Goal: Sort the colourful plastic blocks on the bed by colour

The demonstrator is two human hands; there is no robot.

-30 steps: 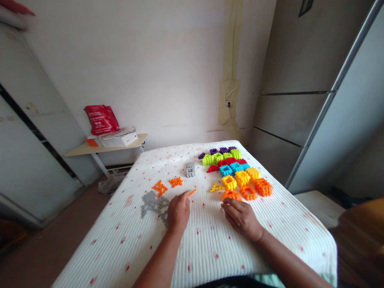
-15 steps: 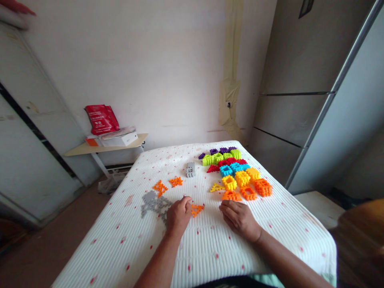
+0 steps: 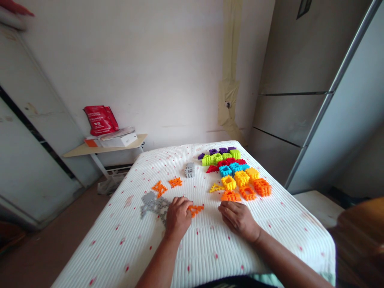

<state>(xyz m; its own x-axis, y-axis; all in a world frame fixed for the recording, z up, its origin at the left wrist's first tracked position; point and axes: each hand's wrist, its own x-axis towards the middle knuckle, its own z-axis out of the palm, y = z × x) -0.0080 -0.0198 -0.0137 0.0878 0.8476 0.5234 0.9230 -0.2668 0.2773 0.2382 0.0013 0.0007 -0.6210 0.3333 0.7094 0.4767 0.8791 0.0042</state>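
My left hand (image 3: 179, 216) is closed at the left end of an orange triangular building piece (image 3: 197, 210), its fingertips curled over that edge. The piece lies on the white quilted cover (image 3: 210, 248). Left of this hand are flat grey building pieces (image 3: 153, 204), partly hidden behind it. Two more flat orange pieces, one nearer (image 3: 159, 188) and one farther (image 3: 175, 182), lie beyond them. My right hand (image 3: 239, 220) rests on the cover with fingers curled together, hiding whatever may be inside. Just beyond it is an orange block (image 3: 231, 196).
Orange, yellow (image 3: 229, 183), blue (image 3: 225, 171), red (image 3: 213, 169), green (image 3: 216, 159) and purple (image 3: 223, 151) blocks stand in rows at right. A grey block (image 3: 190, 170) stands mid-table. A side table (image 3: 81, 150) holds a red bag (image 3: 101, 120); a refrigerator (image 3: 288, 100) stands at right.
My left hand's fingers have reached forward and over the left end of the orange triangular piece. My right hand stays in place. The view has shifted very slightly.
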